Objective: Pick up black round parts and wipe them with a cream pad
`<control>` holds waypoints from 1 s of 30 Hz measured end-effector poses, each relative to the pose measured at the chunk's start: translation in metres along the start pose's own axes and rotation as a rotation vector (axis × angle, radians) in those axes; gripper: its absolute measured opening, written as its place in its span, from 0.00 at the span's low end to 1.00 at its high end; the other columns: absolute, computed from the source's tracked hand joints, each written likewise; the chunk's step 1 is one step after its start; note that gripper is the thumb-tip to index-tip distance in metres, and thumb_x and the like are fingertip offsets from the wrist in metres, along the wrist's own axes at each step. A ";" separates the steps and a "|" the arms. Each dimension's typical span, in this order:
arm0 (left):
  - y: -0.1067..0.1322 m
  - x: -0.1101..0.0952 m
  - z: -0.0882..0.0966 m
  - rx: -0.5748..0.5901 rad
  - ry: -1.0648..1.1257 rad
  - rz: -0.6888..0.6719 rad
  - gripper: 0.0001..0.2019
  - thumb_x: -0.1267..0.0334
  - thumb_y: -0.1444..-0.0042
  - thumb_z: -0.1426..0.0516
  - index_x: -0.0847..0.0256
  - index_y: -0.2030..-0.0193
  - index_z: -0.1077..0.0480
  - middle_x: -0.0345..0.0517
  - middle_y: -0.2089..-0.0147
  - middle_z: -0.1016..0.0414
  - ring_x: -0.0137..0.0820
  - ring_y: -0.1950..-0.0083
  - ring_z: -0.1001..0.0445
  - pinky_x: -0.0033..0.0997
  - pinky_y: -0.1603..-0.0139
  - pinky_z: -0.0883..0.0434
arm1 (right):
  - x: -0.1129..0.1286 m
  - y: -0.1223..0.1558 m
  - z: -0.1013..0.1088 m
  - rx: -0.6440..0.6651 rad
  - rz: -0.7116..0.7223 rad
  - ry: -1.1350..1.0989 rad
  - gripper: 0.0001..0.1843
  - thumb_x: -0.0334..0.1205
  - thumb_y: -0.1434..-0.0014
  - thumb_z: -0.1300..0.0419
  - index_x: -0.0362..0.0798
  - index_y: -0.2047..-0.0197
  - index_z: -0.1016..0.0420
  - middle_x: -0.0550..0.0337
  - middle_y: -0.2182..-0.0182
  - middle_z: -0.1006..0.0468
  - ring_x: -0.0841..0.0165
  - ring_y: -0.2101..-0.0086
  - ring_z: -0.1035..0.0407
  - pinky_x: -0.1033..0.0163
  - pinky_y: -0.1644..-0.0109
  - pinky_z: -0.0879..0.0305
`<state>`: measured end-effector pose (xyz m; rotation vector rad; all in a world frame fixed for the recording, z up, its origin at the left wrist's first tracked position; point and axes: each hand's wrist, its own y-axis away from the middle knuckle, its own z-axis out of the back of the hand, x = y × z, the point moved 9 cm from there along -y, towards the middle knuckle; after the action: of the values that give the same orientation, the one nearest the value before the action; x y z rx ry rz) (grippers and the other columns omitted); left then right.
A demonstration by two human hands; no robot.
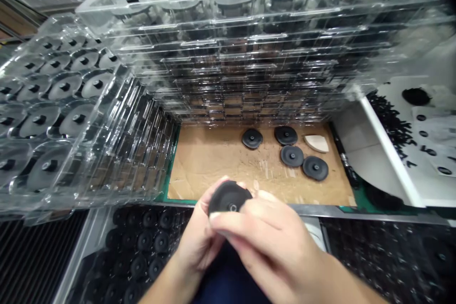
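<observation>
Both my hands meet at the bottom centre, over the near edge of the cardboard-covered bench [206,161]. Between them is a round black disc [228,197] with a small hole near its middle. My left hand [197,240] cups the disc from below and the left. My right hand [263,237] pinches it from the right, fingers across its lower face. Several more black discs [291,156] lie flat on the cardboard farther back, next to a white wedge-shaped piece [316,143].
Tall stacks of clear plastic trays [235,57] holding black discs stand behind the cardboard and to the left [53,118]. A bin of loose black discs [142,247] sits below left. White trays with small black parts [409,133] are at the right.
</observation>
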<state>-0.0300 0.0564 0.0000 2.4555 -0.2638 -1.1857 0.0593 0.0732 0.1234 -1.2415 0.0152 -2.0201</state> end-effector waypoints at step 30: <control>-0.002 0.010 -0.018 0.111 0.085 0.198 0.23 0.55 0.65 0.29 0.58 0.59 0.22 0.46 0.65 0.19 0.39 0.63 0.19 0.36 0.58 0.22 | -0.041 0.017 0.039 -0.185 -0.209 0.045 0.13 0.36 0.34 0.47 0.56 0.49 0.27 0.62 0.59 0.19 0.68 0.62 0.26 0.63 0.60 0.32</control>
<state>-0.0095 0.0596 0.0023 2.4980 -0.5476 -1.0056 0.1095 0.0989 0.1066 -1.3595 0.1000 -2.2689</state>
